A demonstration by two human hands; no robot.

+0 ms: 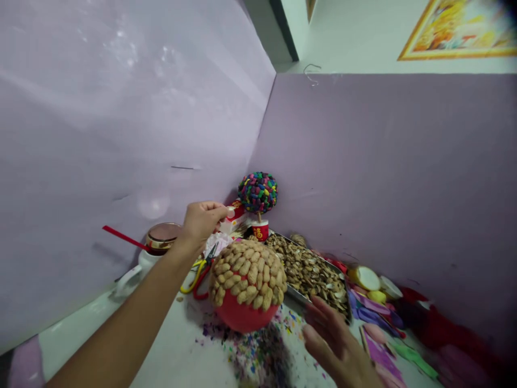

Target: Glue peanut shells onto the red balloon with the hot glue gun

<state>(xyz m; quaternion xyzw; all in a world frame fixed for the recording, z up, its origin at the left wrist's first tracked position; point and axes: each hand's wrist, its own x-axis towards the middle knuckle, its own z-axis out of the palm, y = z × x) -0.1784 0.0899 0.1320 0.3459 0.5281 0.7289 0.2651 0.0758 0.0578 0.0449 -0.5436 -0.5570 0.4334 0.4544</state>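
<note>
A red ball (244, 315), perhaps a balloon, stands on the table, its upper part covered with peanut shells (250, 267). My left hand (205, 220) is raised beyond the ball's upper left, thumb and fingers pinched together. A small pale round shape shows at its fingertips; whether it is held I cannot make out. My right hand (341, 350) is open at the lower right, fingers apart and holding nothing, close to the front edge of a metal tray (298, 295). Peanut shells (311, 267) fill that tray.
A multicoloured ball (258, 192) on a stick rises from a red cup (260, 230) in the corner. Pliers or scissors with yellow and red handles (197, 280) lie left of the peanut ball, beside a lidded white mug (147, 261). Coloured bits (258, 350) litter the tabletop.
</note>
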